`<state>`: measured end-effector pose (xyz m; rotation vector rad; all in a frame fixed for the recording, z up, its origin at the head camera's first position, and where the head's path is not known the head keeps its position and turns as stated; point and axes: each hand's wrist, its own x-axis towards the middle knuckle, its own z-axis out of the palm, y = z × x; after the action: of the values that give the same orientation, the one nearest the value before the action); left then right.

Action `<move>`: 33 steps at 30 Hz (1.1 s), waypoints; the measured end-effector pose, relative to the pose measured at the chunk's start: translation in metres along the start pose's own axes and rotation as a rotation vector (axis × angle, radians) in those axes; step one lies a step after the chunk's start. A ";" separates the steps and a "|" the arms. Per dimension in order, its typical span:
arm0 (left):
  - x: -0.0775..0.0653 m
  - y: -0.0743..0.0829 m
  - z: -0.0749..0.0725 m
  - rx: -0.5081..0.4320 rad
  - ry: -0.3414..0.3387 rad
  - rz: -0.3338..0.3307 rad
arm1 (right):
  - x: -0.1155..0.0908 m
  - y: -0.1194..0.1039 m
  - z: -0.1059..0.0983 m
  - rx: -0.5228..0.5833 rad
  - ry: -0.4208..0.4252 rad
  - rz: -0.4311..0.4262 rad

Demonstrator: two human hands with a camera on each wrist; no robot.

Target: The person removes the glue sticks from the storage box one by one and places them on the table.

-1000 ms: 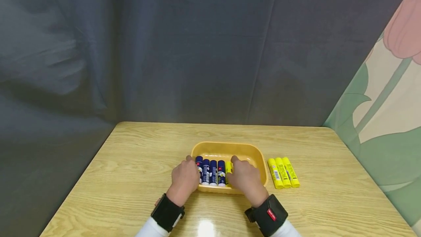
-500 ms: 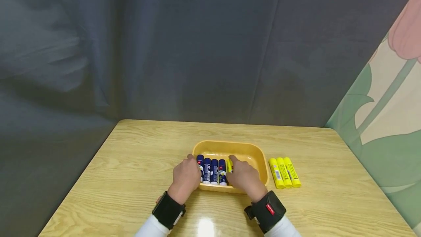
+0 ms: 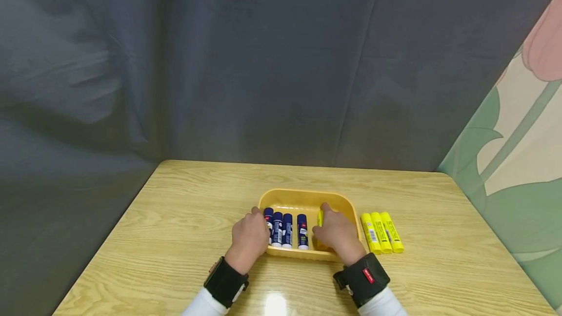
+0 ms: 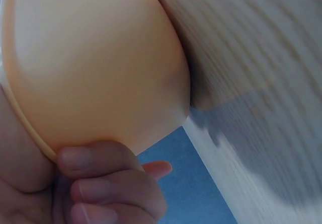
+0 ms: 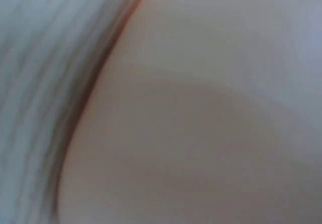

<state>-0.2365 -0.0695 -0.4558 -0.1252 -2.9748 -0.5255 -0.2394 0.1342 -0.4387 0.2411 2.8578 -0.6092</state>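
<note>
In the head view, my left hand (image 3: 250, 234) grips the left end of a yellow-orange plastic tray (image 3: 307, 193). Its curled fingers (image 4: 115, 183) press against the tray's outer wall (image 4: 100, 68) in the left wrist view. Several dark blue glue sticks (image 3: 287, 230) with white ends lie side by side in the left part of the tray, one a little apart from the others. Inside the tray on the right, my right hand (image 3: 335, 230) pinches a yellow highlighter (image 3: 320, 217), mostly hidden by the hand. The right wrist view is blurred and shows mainly the tray's wall (image 5: 191, 123).
Three more yellow highlighters (image 3: 381, 232) lie side by side on the wooden table (image 3: 202, 199), just right of the tray. A dark grey curtain (image 3: 272, 72) hangs behind the table, and a flower-patterned cloth (image 3: 518, 160) is on the right.
My right hand has moved right inside the tray, taking the yellow highlighter away from the blue glue sticks. The rightmost glue stick now stands apart. My left hand stays on the tray.
</note>
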 end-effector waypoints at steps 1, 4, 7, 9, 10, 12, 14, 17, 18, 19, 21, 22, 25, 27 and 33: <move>0.000 0.000 0.000 -0.001 -0.002 0.000 | 0.000 0.001 -0.001 0.007 0.000 0.002; 0.000 0.000 -0.001 0.000 -0.001 0.006 | 0.001 0.002 -0.003 0.004 0.019 -0.003; 0.000 0.001 -0.001 0.006 0.001 0.013 | 0.000 0.003 -0.006 -0.008 0.052 -0.010; 0.000 0.001 -0.001 0.011 0.001 0.016 | 0.000 0.004 -0.008 -0.018 0.075 -0.016; -0.001 0.001 -0.001 0.012 0.001 0.016 | 0.000 0.005 -0.009 -0.016 0.084 -0.019; -0.001 0.001 -0.001 0.015 0.000 0.013 | 0.000 0.005 -0.010 -0.012 0.095 -0.026; -0.001 0.001 -0.001 0.020 0.003 0.012 | -0.001 0.006 -0.012 -0.009 0.103 -0.037; -0.001 0.001 -0.002 0.025 0.000 0.008 | -0.003 0.005 -0.014 -0.009 0.117 -0.056; -0.001 0.000 -0.002 0.026 -0.002 0.008 | -0.004 0.005 -0.015 -0.009 0.121 -0.061; -0.001 0.000 -0.002 0.026 -0.003 0.008 | -0.004 0.005 -0.016 -0.010 0.124 -0.066; -0.001 0.000 -0.002 0.024 -0.014 0.004 | -0.006 0.005 -0.019 -0.016 0.129 -0.074; -0.001 0.000 -0.002 0.023 -0.018 0.003 | -0.007 0.005 -0.021 -0.017 0.133 -0.079; -0.001 0.000 -0.002 0.021 -0.024 0.000 | -0.009 0.005 -0.025 -0.008 0.132 -0.082; -0.001 0.000 -0.002 0.022 -0.024 -0.001 | -0.011 0.005 -0.028 0.002 0.133 -0.087; -0.001 0.000 -0.001 0.025 -0.001 0.009 | -0.018 0.002 -0.039 0.020 0.131 -0.100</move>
<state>-0.2355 -0.0699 -0.4549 -0.1361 -2.9794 -0.4874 -0.2285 0.1506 -0.4009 0.1465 3.0056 -0.6650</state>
